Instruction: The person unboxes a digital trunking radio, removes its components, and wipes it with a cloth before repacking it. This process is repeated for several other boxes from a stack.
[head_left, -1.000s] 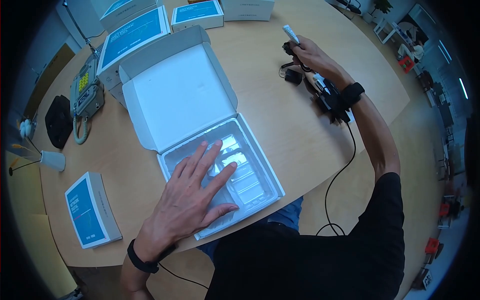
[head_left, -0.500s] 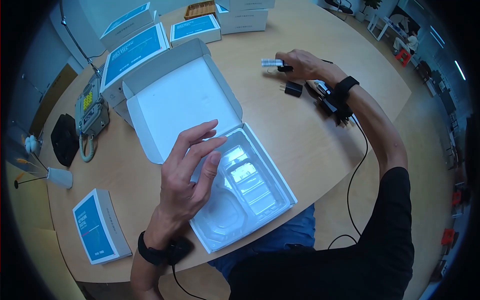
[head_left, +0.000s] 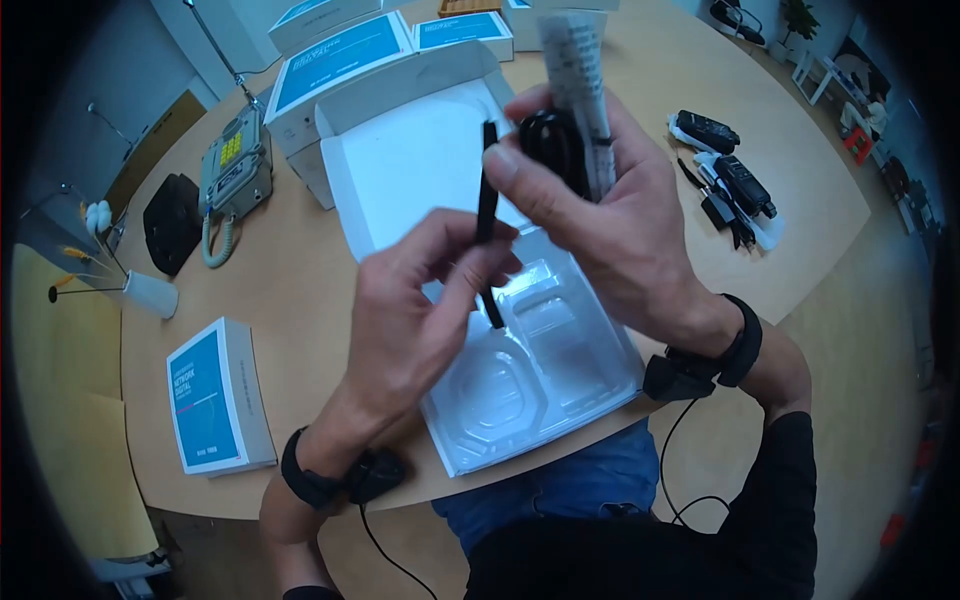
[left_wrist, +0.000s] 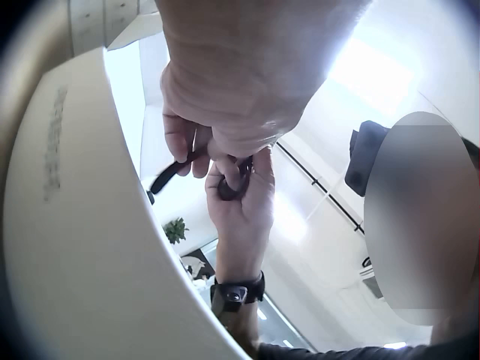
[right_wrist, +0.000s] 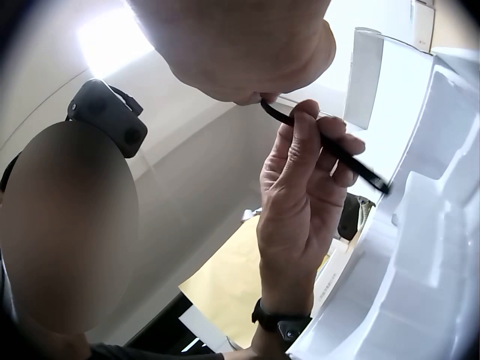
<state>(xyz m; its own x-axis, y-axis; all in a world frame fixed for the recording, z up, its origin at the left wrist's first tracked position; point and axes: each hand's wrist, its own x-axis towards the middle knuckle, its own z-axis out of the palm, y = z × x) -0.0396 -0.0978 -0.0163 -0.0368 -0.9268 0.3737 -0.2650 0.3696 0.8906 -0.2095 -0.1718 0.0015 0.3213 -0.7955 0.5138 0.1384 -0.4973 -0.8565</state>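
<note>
Over the open white box, my left hand (head_left: 400,315) pinches a narrow black strap (head_left: 488,195) between thumb and fingers. The strap slants across the palm side of the fingers, and its free end (right_wrist: 379,182) sticks out in the right wrist view. My right hand (head_left: 640,235), close by on the right, holds a coiled black cord (head_left: 550,150) together with a white roll (head_left: 575,75) covered in small print. Below both hands lies the box's clear plastic tray (head_left: 490,395) with moulded hollows. The raised lid (head_left: 400,150) leans back behind the hands.
To the right lie two black handheld devices (head_left: 745,185) and a charger (head_left: 716,210) with cords. A closed blue-and-white box (head_left: 205,400) sits at the left, near a desk phone (head_left: 237,165) and a white vase (head_left: 150,297). More boxes (head_left: 340,60) stand behind the lid.
My right hand has come from the far right to above the box, bringing the white roll and black cord. My left hand, loosely raised over the tray before, now pinches the strap.
</note>
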